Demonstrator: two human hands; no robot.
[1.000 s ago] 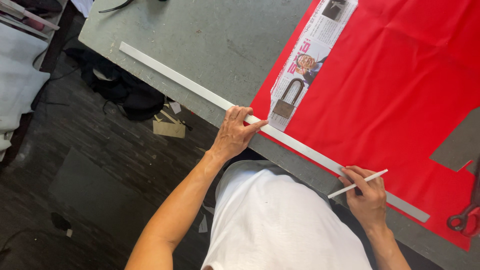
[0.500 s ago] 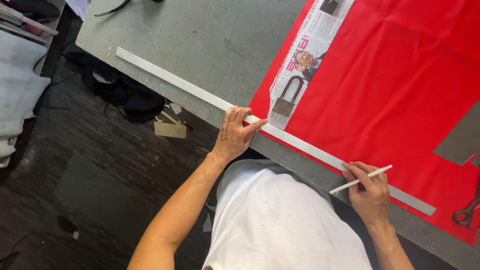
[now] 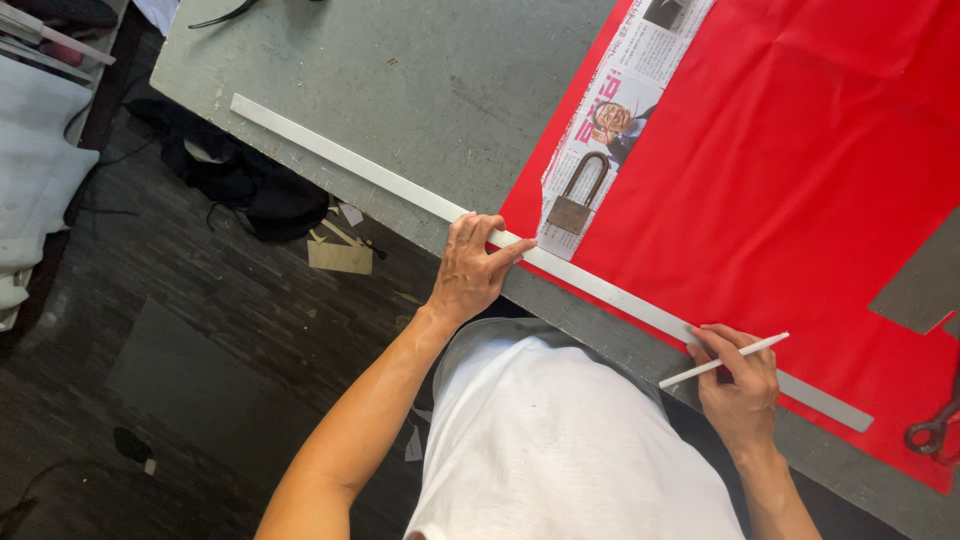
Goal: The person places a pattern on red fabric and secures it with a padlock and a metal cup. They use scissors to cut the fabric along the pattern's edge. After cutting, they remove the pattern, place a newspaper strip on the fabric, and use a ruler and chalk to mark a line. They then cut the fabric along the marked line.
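A long pale straightedge [image 3: 560, 268] is lying along the near edge of the grey worktable [image 3: 400, 90], running from the bare left part of the table onto the red fabric [image 3: 800, 170] that is covering the right part. The left hand [image 3: 470, 272] is pressing flat on the straightedge, fingers spread and open, right where the fabric's left edge begins. The right hand [image 3: 738, 385] is closed around a thin white marking stick [image 3: 722, 360], holding it just beside the straightedge near the fabric's near edge.

Judging by how things lie, the ruling is only getting started — the straightedge is set and pinned, the stick is poised at it, yet no drawn line is showing on the fabric. The marking along the edge seems to be left, and whatever cutting comes after.

A strip of printed newspaper [image 3: 625, 110] — white with a colour photo and red lettering, long and narrow — is lying on the fabric's left edge, slanting from the far side down to the straightedge. A brass-coloured padlock [image 3: 573, 205] is sitting on its near end. A grey cut-out shape [image 3: 920, 280] is resting on the fabric at the right edge, and dark scissor handles [image 3: 935, 425] are peeking in at the near right corner.
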